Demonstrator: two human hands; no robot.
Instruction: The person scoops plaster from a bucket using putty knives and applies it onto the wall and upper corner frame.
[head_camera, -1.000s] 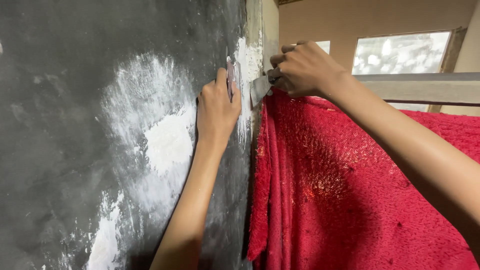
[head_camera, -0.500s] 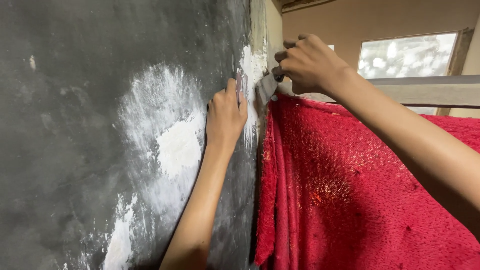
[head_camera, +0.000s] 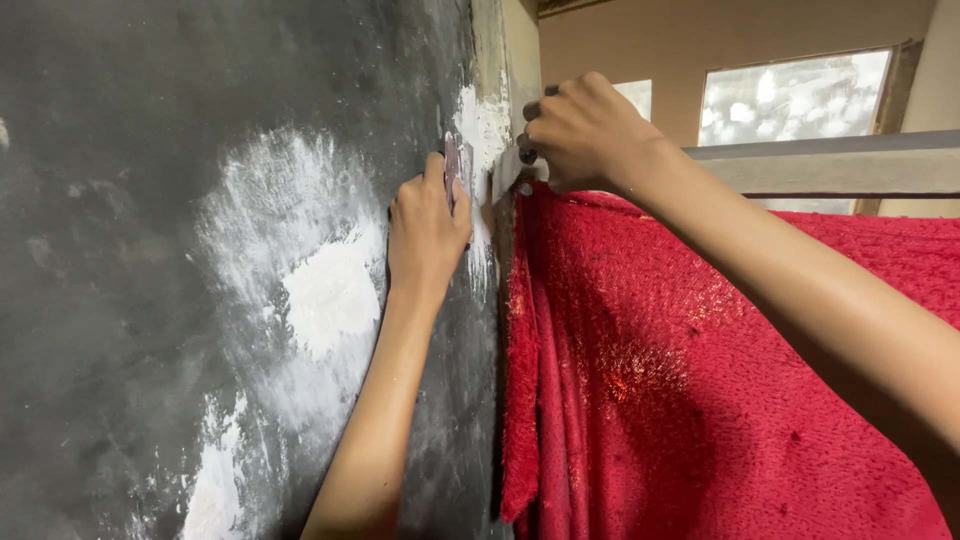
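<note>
Dark grey wall (head_camera: 120, 300) filling the left side, with big white filler patches (head_camera: 320, 290) smeared across it, left of the wall edge. Then the left hand (head_camera: 428, 225), pressed against the wall just left of that edge, fingers closed around a small flat piece (head_camera: 452, 170), probably a scraper or a bit of sandpaper, hard to tell which. More white filler (head_camera: 482, 130) right at the edge, above and between both hands. Right hand (head_camera: 585, 130) next, just right of the edge, curled tight around a putty knife (head_camera: 508, 170), blade tip touching the edge. Red towel (head_camera: 700, 380) hanging right of the edge from a grey rail (head_camera: 830, 165), brushing right up against it. Bright window (head_camera: 790, 95) further back.

Could go wrong pretty easily, honestly: wet filler dragged off the blade onto that towel, being that close. Also a slip of the knife off the corner, chipping the fresh patch or nicking the left thumb sitting right beside it.
</note>
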